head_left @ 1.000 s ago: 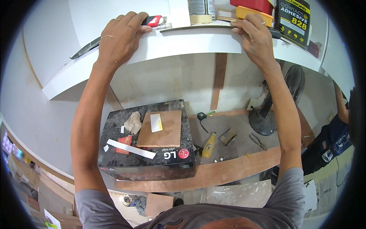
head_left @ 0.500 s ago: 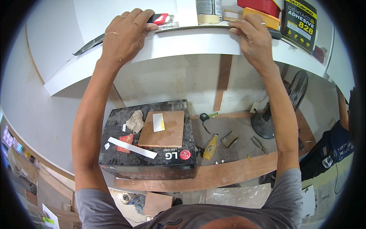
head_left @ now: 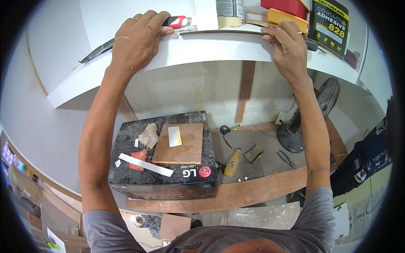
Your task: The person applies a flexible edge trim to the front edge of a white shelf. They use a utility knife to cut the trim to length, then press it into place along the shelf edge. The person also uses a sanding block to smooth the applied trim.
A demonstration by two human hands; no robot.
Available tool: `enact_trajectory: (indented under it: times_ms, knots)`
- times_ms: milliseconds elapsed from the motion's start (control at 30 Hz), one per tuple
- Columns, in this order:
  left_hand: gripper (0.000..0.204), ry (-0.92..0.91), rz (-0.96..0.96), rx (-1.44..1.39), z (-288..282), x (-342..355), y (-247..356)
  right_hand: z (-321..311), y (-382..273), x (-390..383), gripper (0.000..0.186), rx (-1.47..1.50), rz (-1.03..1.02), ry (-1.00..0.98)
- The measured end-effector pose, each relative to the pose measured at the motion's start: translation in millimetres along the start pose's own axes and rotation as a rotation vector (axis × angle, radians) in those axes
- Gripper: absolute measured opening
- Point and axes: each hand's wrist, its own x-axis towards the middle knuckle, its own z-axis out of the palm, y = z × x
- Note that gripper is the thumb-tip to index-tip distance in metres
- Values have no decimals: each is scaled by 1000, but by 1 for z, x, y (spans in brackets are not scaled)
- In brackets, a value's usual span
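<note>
My left hand is curled over the edge of the white shelf, beside a red and black tool; what its fingers hold, if anything, is hidden. A dark strip lies along the edge to its left. My right hand is closed on a long, thin dark file with a black handle, lying along the top of that edge. Just behind are cans, a tape roll, red and orange trays and a black-and-yellow adhesive container.
Below the shelf are a large black carton with a wooden board and scraps, a yellow bottle, pliers, a tape measure and a black fan. Another person's dark clothing shows at the right.
My right hand has moved slightly right and down with the file since half a second ago. My left hand stays on the edge. The other person's bare arm has left view.
</note>
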Motion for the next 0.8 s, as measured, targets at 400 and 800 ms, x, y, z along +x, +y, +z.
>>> enact_trajectory:
  times_ms: [400,800]
  knots:
    - [30,51,25,20,2,0,-2,8,-23,19,15,68,1,-33]
    - [27,118,48,20,3,1,-2,-4,-19,11,14,50,49,-44]
